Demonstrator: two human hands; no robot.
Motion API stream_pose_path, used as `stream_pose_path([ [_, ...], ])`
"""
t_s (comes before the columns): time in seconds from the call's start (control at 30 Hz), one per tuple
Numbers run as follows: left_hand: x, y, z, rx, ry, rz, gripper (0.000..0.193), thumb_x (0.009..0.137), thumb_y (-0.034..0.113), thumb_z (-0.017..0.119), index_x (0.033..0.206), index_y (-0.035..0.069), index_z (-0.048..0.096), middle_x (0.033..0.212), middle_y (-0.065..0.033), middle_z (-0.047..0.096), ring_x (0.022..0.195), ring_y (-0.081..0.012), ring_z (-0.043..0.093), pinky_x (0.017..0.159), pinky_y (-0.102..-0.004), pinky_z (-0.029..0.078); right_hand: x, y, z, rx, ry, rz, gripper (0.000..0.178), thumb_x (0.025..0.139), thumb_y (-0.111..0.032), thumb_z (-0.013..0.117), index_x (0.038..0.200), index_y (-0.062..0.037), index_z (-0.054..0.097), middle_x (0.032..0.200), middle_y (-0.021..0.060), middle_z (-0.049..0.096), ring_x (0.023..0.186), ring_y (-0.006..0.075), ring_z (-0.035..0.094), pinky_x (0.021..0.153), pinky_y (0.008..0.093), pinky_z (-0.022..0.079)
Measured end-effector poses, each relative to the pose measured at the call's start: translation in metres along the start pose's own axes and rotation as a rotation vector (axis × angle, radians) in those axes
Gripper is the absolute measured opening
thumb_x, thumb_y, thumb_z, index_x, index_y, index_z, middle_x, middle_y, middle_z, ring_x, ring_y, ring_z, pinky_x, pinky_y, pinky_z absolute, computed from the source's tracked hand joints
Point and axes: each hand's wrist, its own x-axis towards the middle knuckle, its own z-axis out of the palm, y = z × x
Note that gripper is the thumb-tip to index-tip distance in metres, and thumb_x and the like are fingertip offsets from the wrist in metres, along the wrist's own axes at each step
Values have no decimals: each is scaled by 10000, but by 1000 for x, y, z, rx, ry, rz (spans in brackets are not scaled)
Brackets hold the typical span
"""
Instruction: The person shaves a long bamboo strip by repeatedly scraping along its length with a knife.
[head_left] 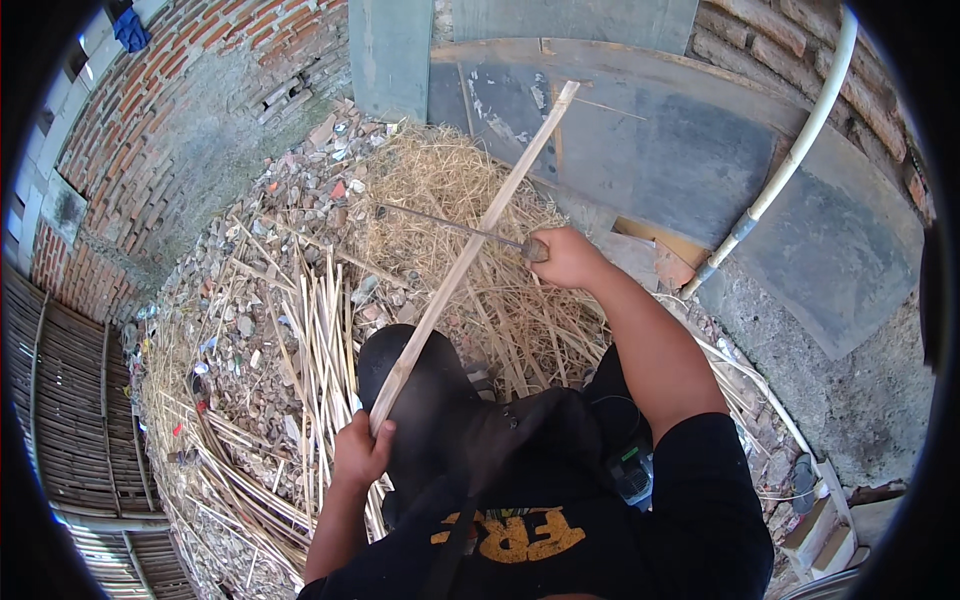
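My left hand [362, 450] is closed round the lower end of a long, pale bamboo strip [447, 290]. From there the strip slants up and to the right, passing over my dark-clad left knee, and its far end stands free near the wall panels. In my right hand [570, 258] is the handle of a knife [537, 250]. Its thin dark blade points left and crosses the strip above the middle; whether the edge bites into the strip, I cannot tell. Beneath the blade lies a heap of straw-like shavings [430, 170].
Cut bamboo strips [325, 340] lie in a bundle left of my legs, over rubble [245, 325]. Grey panels [640, 130] lean on the wall ahead. A white pipe [790, 160] runs down at the right. A bamboo slat screen [70, 390] stands far left.
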Motion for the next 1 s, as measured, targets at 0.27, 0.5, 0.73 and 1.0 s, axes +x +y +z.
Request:
stream_pose_path([
  [0.27,-2,4,0,64,26,10,522,962,477,597,801,-16,532,679,-283,601,693,-507,619,628,-552,478,-9,-25,5,-209,29,-53,242,755,-166,698,993,-124,693,877,134,717,865,355,702,781,479,557],
  [0.5,-3,1,-1,52,38,20,499,977,452,585,806,-13,522,664,-278,593,676,-504,614,610,-552,470,-2,-30,8,-257,-34,-187,165,778,-147,664,936,-99,667,822,134,705,824,358,699,752,477,550],
  [0.73,1,-1,0,41,41,34,505,964,460,610,791,-5,512,648,-269,587,657,-500,611,588,-534,469,2,10,8,-78,125,2,208,773,-144,690,978,-111,694,850,163,707,822,369,693,746,472,551],
  [1.0,4,6,0,44,45,13,517,955,468,622,780,-7,512,639,-264,588,658,-496,621,591,-528,479,-8,-36,16,-364,-21,-346,240,741,-139,712,978,-124,676,802,102,702,814,338,704,736,479,545],
])
